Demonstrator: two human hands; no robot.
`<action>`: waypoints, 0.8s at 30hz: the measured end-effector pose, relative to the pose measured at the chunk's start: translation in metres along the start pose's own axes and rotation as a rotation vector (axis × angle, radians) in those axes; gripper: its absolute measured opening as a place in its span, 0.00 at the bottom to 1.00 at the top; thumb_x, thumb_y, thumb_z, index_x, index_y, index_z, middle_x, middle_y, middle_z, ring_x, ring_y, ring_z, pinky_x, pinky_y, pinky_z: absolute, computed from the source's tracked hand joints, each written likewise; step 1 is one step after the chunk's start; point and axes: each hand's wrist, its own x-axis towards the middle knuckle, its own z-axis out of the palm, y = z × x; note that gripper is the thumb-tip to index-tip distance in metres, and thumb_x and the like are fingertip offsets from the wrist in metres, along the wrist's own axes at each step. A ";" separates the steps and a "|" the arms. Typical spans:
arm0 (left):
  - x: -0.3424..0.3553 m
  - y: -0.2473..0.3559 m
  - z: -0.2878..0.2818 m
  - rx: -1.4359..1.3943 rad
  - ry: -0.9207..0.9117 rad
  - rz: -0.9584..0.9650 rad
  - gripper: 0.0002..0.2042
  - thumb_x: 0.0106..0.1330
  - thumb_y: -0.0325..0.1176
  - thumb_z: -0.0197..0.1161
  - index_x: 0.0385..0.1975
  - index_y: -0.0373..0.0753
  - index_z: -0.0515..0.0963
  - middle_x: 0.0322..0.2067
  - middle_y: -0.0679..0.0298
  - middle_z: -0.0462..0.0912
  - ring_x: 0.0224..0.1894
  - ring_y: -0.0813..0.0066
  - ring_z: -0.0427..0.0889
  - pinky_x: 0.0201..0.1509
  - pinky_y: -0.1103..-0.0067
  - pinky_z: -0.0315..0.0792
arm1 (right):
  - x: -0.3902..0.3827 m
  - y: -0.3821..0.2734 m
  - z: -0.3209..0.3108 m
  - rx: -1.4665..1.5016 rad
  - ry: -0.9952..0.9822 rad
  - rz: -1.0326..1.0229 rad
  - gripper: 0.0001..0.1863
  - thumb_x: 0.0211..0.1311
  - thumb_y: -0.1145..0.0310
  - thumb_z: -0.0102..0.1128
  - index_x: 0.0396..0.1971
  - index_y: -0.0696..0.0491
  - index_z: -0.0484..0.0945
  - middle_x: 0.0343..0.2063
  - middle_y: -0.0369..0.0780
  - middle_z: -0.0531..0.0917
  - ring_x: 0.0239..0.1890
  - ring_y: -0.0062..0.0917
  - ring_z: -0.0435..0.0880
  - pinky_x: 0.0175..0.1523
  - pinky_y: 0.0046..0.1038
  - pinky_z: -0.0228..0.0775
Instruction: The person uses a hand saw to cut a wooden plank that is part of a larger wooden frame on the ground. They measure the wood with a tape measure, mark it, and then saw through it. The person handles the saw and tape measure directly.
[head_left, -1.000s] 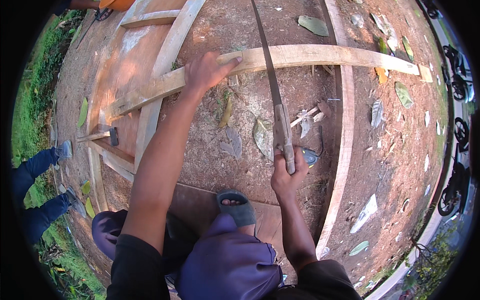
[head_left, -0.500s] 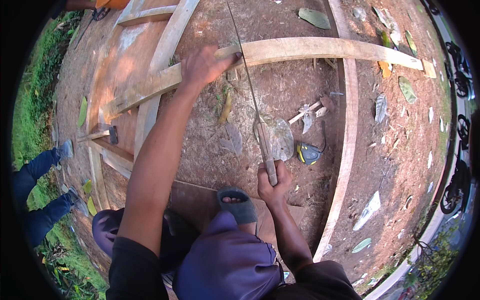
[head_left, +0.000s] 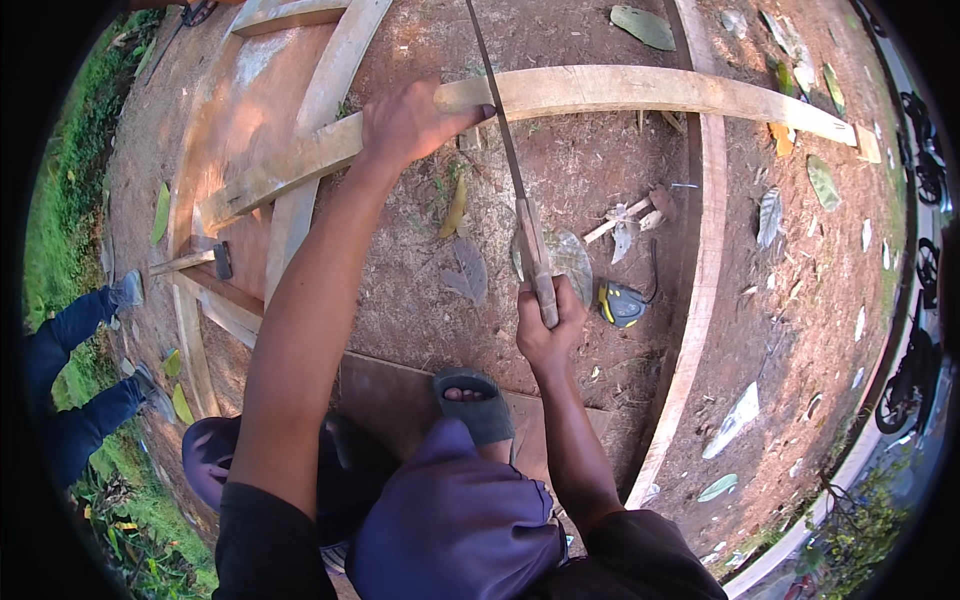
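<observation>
A long wooden beam lies crosswise in front of me, over other timbers. My left hand grips it left of the middle, fingers over the far side, thumb stretched towards the saw blade. My right hand is closed round the wooden handle of a handsaw. The saw's thin dark blade runs away from me across the beam, just right of my left thumb. Its far end passes out of the top of the picture.
A yellow-and-black tape measure and a wooden-handled tool lie right of the saw. A hammer rests on the timber frame at left. Someone's jeans-clad legs are at far left. Another timber runs along the right.
My right hand has pushed the saw forward, away from me, so its handle is nearer the beam. My left hand stays on the beam.
</observation>
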 end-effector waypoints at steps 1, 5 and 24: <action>0.001 0.001 -0.004 0.003 -0.022 -0.012 0.43 0.49 0.79 0.66 0.45 0.39 0.86 0.43 0.47 0.88 0.51 0.51 0.87 0.58 0.55 0.77 | 0.011 -0.009 0.009 0.053 -0.003 0.031 0.11 0.59 0.74 0.66 0.22 0.56 0.73 0.12 0.36 0.77 0.15 0.15 0.76 0.23 0.25 0.68; -0.003 -0.001 0.000 0.030 0.020 0.015 0.44 0.49 0.79 0.65 0.47 0.39 0.86 0.44 0.46 0.88 0.51 0.50 0.87 0.59 0.55 0.76 | -0.009 -0.003 -0.005 0.030 -0.023 0.070 0.11 0.59 0.74 0.67 0.21 0.56 0.73 0.12 0.36 0.77 0.16 0.15 0.76 0.23 0.25 0.68; -0.002 -0.001 0.006 0.012 0.001 0.001 0.44 0.47 0.79 0.67 0.46 0.38 0.85 0.44 0.49 0.88 0.51 0.52 0.88 0.57 0.57 0.77 | 0.048 0.001 0.038 0.097 0.011 0.064 0.12 0.58 0.73 0.67 0.20 0.56 0.72 0.13 0.37 0.77 0.18 0.14 0.75 0.23 0.25 0.67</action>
